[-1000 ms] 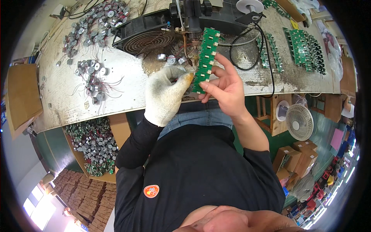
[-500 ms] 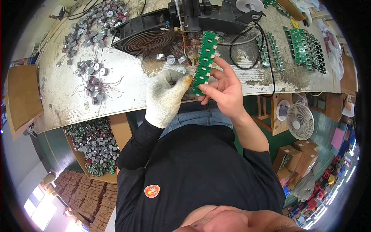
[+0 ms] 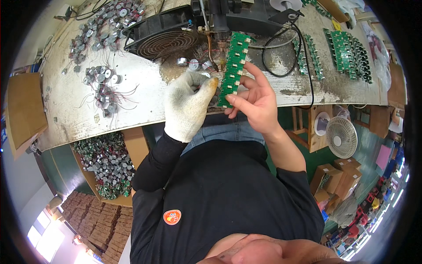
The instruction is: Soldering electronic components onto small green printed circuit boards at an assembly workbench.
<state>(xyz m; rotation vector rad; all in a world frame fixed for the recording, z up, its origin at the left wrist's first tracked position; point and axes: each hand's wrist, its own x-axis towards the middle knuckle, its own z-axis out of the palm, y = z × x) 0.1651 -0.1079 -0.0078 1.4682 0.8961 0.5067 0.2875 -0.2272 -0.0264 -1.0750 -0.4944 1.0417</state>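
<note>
My bare right hand (image 3: 254, 100) grips a long green circuit board (image 3: 234, 66) near its lower end, thumb on the front face. The board is held upright and slightly tilted, with a row of small white connectors along its right edge. Close to the board's left edge, my left hand (image 3: 188, 103) in a white knitted glove is closed, its stained thumb tip near the board. Whatever its fingers pinch is mostly hidden; a bit of grey shows below the thumb. Several small round motors (image 3: 193, 64) lie on the bench just beyond the glove.
A soldering stand (image 3: 218, 26) with a copper-coloured tube rises beyond the board, beside a black fan (image 3: 167, 43). Wired motors (image 3: 105, 77) are heaped at left. More green boards (image 3: 343, 53) lie at right near a black cable (image 3: 303, 48). A box of motors (image 3: 107, 165) stands below the bench edge.
My gloved left hand has shifted slightly left, away from the board. The board's top has moved up and a little right; my right hand keeps its grip.
</note>
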